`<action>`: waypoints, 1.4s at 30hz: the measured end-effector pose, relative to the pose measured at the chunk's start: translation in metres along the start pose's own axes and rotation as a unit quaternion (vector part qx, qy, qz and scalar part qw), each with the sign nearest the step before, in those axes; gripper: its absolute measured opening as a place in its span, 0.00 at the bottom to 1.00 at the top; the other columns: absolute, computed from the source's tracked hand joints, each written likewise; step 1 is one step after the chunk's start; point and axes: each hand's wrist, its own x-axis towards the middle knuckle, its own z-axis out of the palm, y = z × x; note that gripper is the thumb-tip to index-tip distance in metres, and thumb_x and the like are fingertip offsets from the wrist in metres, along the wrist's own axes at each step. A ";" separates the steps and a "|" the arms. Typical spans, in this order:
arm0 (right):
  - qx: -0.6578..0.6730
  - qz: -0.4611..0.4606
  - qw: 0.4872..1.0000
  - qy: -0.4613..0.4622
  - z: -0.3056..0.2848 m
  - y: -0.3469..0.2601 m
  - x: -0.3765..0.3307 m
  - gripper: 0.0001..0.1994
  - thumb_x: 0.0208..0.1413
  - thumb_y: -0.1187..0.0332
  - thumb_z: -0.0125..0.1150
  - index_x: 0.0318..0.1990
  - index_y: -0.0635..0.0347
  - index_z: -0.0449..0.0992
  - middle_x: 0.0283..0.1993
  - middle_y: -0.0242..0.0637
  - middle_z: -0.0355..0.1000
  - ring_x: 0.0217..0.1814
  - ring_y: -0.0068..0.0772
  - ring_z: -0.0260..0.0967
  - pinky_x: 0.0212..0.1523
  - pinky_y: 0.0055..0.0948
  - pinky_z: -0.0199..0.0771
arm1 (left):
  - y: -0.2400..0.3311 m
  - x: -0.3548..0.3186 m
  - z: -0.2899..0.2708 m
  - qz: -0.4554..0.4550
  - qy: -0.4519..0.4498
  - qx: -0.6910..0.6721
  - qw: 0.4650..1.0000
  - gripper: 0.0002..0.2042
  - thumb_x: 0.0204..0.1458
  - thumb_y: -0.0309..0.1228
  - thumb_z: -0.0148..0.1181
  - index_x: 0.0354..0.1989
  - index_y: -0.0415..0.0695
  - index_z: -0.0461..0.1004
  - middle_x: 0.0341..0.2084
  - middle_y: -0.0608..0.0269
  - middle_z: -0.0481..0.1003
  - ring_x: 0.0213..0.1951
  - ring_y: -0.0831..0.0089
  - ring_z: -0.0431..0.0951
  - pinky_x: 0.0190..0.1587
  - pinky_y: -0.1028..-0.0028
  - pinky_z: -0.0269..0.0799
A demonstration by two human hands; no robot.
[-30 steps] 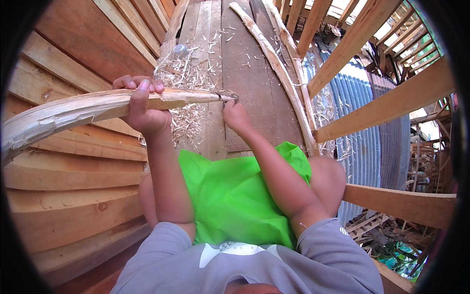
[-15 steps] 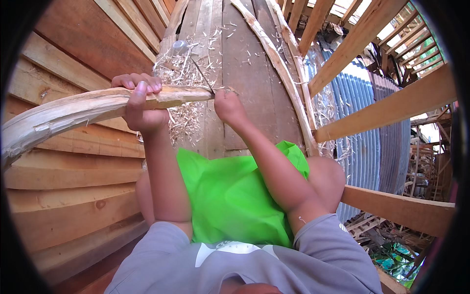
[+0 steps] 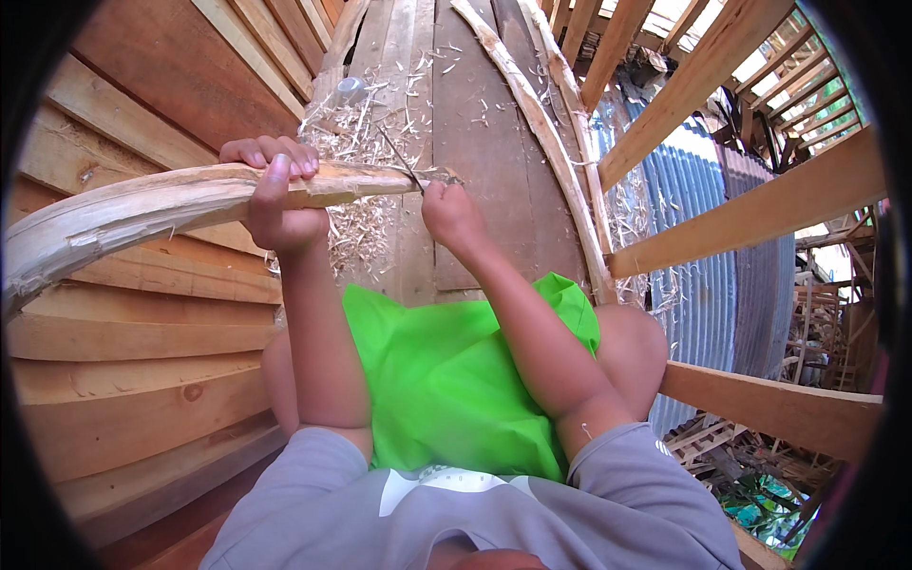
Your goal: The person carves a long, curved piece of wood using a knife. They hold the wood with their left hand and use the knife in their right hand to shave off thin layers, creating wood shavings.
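A long, curved, peeled wooden pole (image 3: 133, 213) comes in from the left edge and ends in front of me, its surface pale with rough cut facets. My left hand (image 3: 280, 195) is wrapped round it, fingers over the far side and thumb on top. In a closed fist, my right hand (image 3: 450, 215) grips a knife whose handle is hidden. The thin dark knife blade (image 3: 397, 156) slants up and left across the pole near its darker end. A green cloth (image 3: 446, 380) covers my lap.
Wood shavings (image 3: 356, 228) litter the plank floor (image 3: 484, 142). A small clear cup (image 3: 351, 90) stands among them. Two more peeled poles (image 3: 541, 133) lie along the right side. Stacked boards (image 3: 142, 332) rise on my left; a wooden railing (image 3: 750, 223) and corrugated metal sheets (image 3: 698, 275) are on the right.
My right hand and the knife have shifted slightly nearer to me and right, uncovering the pole's dark end. My left hand keeps its hold with barely any movement.
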 end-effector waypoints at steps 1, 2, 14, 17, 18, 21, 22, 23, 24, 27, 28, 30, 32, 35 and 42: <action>0.012 -0.004 1.000 0.011 -0.003 -0.006 -0.006 0.29 0.61 0.56 0.34 0.29 0.76 0.76 0.34 0.65 0.73 0.41 0.69 0.70 0.49 0.53 0.67 | 0.001 0.000 -0.001 0.001 0.001 -0.002 1.000 0.11 0.42 0.23 0.52 0.33 0.46 0.59 0.19 0.64 0.61 0.22 0.74 0.64 0.30 0.73 0.65; 0.003 -0.019 1.000 0.004 -0.007 -0.018 -0.013 0.28 0.61 0.56 0.34 0.27 0.75 0.75 0.32 0.64 0.73 0.40 0.69 0.70 0.48 0.53 0.68 | 0.001 0.001 -0.003 0.000 -0.004 -0.002 1.000 0.11 0.42 0.23 0.52 0.33 0.46 0.59 0.19 0.64 0.61 0.22 0.74 0.64 0.30 0.73 0.65; -0.017 -0.056 0.997 0.058 0.016 -0.012 -0.010 0.27 0.62 0.59 0.34 0.24 0.72 0.76 0.30 0.64 0.72 0.37 0.69 0.70 0.44 0.55 0.69 | 0.003 0.000 -0.004 0.004 0.019 0.018 1.000 0.11 0.41 0.23 0.54 0.32 0.46 0.60 0.18 0.65 0.62 0.21 0.75 0.65 0.29 0.74 0.66; -0.037 -0.047 0.996 0.071 0.023 0.097 0.029 0.27 0.61 0.58 0.34 0.29 0.75 0.76 0.33 0.66 0.73 0.41 0.69 0.71 0.47 0.54 0.69 | -0.003 -0.003 0.010 0.007 0.023 -0.002 1.000 0.12 0.41 0.23 0.54 0.32 0.45 0.59 0.18 0.63 0.62 0.21 0.74 0.66 0.28 0.74 0.67; -0.049 -0.079 0.994 0.057 0.023 0.099 0.032 0.27 0.61 0.58 0.34 0.30 0.76 0.76 0.34 0.66 0.72 0.42 0.69 0.71 0.48 0.53 0.69 | -0.002 0.002 0.012 0.015 0.027 0.005 0.999 0.11 0.41 0.23 0.54 0.32 0.45 0.59 0.18 0.63 0.62 0.21 0.74 0.66 0.28 0.74 0.68; -0.055 -0.072 0.995 -0.035 0.004 0.031 0.016 0.27 0.60 0.58 0.35 0.31 0.78 0.75 0.35 0.68 0.72 0.43 0.69 0.71 0.50 0.52 0.68 | 0.003 0.000 -0.001 0.018 0.031 0.023 0.999 0.12 0.41 0.22 0.53 0.32 0.45 0.58 0.19 0.63 0.63 0.20 0.74 0.64 0.28 0.73 0.67; -0.028 -0.074 0.996 -0.041 -0.007 -0.004 0.005 0.26 0.60 0.59 0.35 0.32 0.77 0.75 0.35 0.66 0.72 0.43 0.67 0.71 0.49 0.52 0.69 | 0.002 0.001 -0.002 0.019 0.022 0.017 0.999 0.12 0.41 0.22 0.53 0.32 0.45 0.58 0.19 0.63 0.63 0.21 0.75 0.65 0.28 0.73 0.67; -0.002 -0.072 0.996 -0.048 -0.014 -0.036 -0.010 0.26 0.60 0.59 0.36 0.32 0.76 0.76 0.35 0.64 0.73 0.42 0.65 0.72 0.49 0.51 0.70 | 0.001 0.000 -0.001 0.017 0.014 0.011 1.000 0.12 0.41 0.22 0.53 0.33 0.45 0.58 0.19 0.63 0.63 0.21 0.75 0.65 0.28 0.73 0.67; 0.024 -0.068 0.996 -0.061 -0.013 -0.049 -0.017 0.25 0.60 0.59 0.37 0.32 0.75 0.76 0.35 0.62 0.74 0.41 0.64 0.72 0.48 0.51 0.70 | 0.002 -0.002 -0.003 0.012 0.009 0.010 1.000 0.12 0.41 0.22 0.53 0.33 0.45 0.58 0.19 0.63 0.63 0.21 0.75 0.65 0.29 0.74 0.67; 0.081 -0.058 0.990 -0.100 -0.008 -0.028 0.004 0.25 0.60 0.58 0.36 0.33 0.74 0.76 0.37 0.64 0.73 0.43 0.64 0.72 0.49 0.51 0.70 | 0.001 -0.003 0.005 0.006 0.007 -0.005 1.000 0.12 0.41 0.21 0.53 0.33 0.45 0.58 0.19 0.63 0.63 0.22 0.75 0.65 0.29 0.74 0.66; 0.054 -0.038 0.995 -0.070 -0.003 -0.021 0.007 0.25 0.60 0.58 0.36 0.34 0.73 0.76 0.37 0.64 0.73 0.43 0.64 0.72 0.49 0.51 0.69 | 0.000 -0.003 0.007 0.009 0.029 0.010 0.999 0.13 0.41 0.21 0.53 0.33 0.45 0.58 0.19 0.63 0.63 0.22 0.75 0.65 0.29 0.73 0.66; 0.005 0.001 1.000 -0.002 0.003 -0.009 0.007 0.26 0.60 0.57 0.35 0.35 0.71 0.77 0.38 0.64 0.73 0.44 0.63 0.72 0.50 0.51 0.69 | 0.002 -0.006 0.005 0.004 0.026 0.003 1.000 0.12 0.41 0.21 0.53 0.33 0.45 0.58 0.19 0.63 0.63 0.22 0.75 0.65 0.29 0.73 0.66; 0.000 0.003 1.000 0.000 0.009 0.008 0.005 0.25 0.60 0.57 0.35 0.35 0.70 0.77 0.38 0.63 0.73 0.43 0.63 0.71 0.50 0.51 0.69 | 0.000 -0.002 0.003 0.011 0.008 -0.005 1.000 0.12 0.41 0.21 0.53 0.33 0.45 0.58 0.20 0.63 0.63 0.22 0.75 0.65 0.29 0.73 0.67; -0.008 -0.025 0.999 -0.032 0.000 -0.003 -0.010 0.25 0.60 0.56 0.35 0.36 0.69 0.77 0.39 0.62 0.73 0.44 0.63 0.71 0.50 0.51 0.69 | 0.003 -0.001 0.002 0.016 0.020 0.011 1.000 0.12 0.42 0.22 0.53 0.33 0.44 0.58 0.19 0.63 0.62 0.22 0.74 0.65 0.29 0.73 0.67; 0.024 -0.034 0.999 -0.034 0.000 -0.007 -0.003 0.25 0.59 0.55 0.36 0.37 0.69 0.77 0.40 0.62 0.73 0.45 0.63 0.71 0.49 0.52 0.68 | 0.002 -0.002 0.010 0.006 0.040 0.060 0.997 0.11 0.42 0.24 0.52 0.33 0.47 0.59 0.18 0.67 0.61 0.22 0.76 0.63 0.30 0.73 0.63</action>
